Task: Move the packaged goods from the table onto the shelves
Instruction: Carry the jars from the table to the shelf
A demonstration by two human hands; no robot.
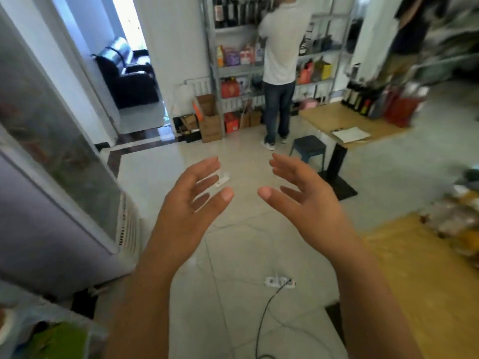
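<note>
My left hand (193, 200) and my right hand (302, 196) are raised in front of me over the tiled floor, palms facing each other, fingers spread, nothing in either. At the right edge a yellow wooden table (414, 268) carries blurred packaged goods (458, 224) in clear and yellow wrappers. Metal shelves (233, 71) stand against the far wall, stocked with dark bottles, boxes and red cartons. The whole right side of the view is motion-blurred.
A person in a white shirt and jeans (281, 73) stands at the shelves. A second wooden table (344, 123) with papers and a dark stool (308, 149) are at the right. A power strip (280, 282) with a black cable lies on the floor. A grey cabinet (59, 203) stands left.
</note>
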